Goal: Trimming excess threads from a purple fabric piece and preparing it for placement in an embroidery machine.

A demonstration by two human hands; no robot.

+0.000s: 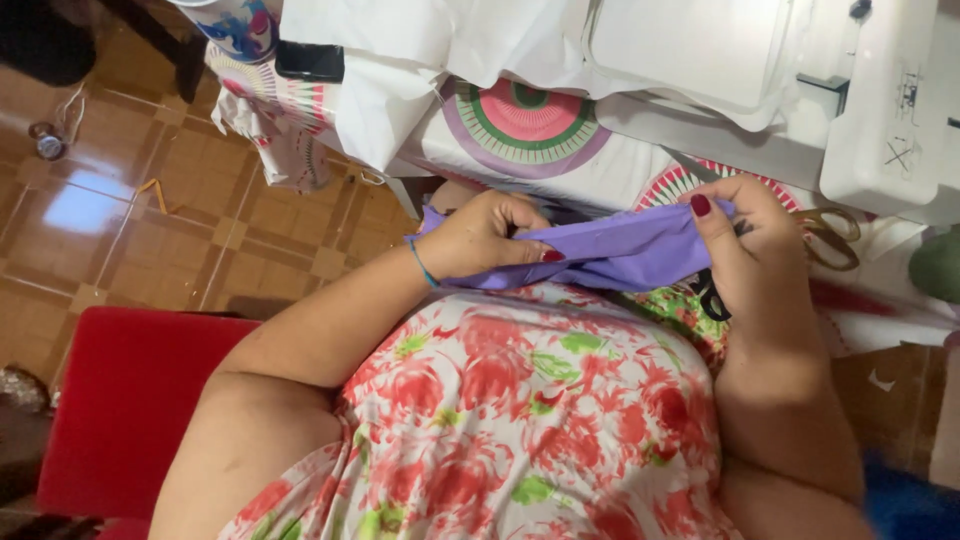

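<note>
A strip of purple cloth is stretched between both my hands, just above my lap and in front of the table edge. My left hand is closed on the cloth's left end, and a blue band circles that wrist. My right hand pinches the cloth's right end with thumb and fingers, red nails showing. Under the cloth lies my flowered dress.
A white sewing machine stands at the upper right on a table covered by a patterned cloth. Scissors with brass handles lie beside my right hand. White fabric drapes over the table. A red seat and tiled floor are at left.
</note>
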